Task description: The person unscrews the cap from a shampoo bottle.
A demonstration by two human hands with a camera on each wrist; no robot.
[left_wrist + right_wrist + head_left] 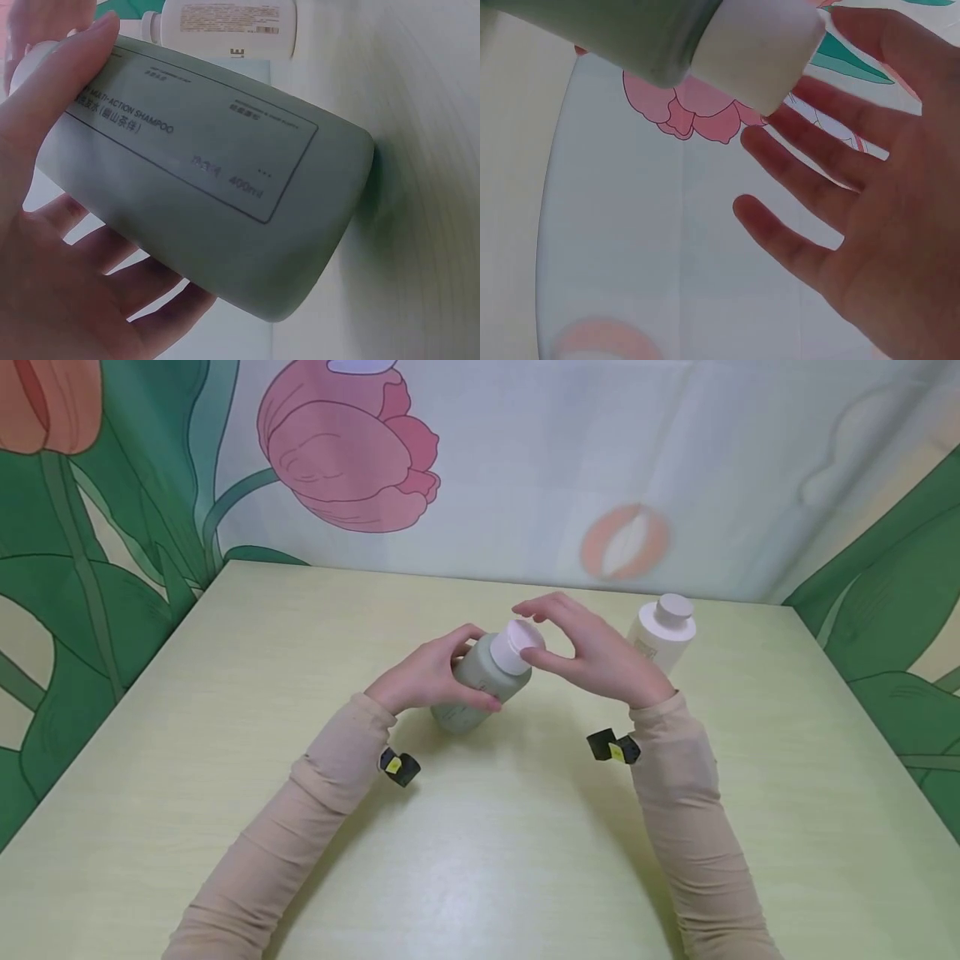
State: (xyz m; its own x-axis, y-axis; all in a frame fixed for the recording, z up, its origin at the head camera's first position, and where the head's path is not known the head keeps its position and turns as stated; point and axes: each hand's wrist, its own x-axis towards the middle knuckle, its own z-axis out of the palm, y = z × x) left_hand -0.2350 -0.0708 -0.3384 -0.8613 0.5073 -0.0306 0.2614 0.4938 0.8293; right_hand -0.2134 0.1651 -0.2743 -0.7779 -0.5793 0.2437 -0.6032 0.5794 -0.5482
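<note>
My left hand (pixel 427 675) grips a grey-green shampoo bottle (pixel 482 672) round its body, tilted with the cap end up and toward the right. In the left wrist view, the thumb lies over the printed label (pixel 180 131) and the fingers pass beneath the bottle. A white cap (pixel 512 646) tops it. My right hand (pixel 603 656) is at this cap, thumb and index fingertip close to its edge. The right wrist view shows the right fingers (pixel 795 165) spread and nearly straight, reaching past the cap's end.
Behind the right hand a white bottle (pixel 666 631) with a white cap stands upright on the pale wooden table (pixel 450 843). A curtain (pixel 510 468) printed with large flowers hangs along the table's far edge. Each wrist carries a small black camera mount (pixel 397 767).
</note>
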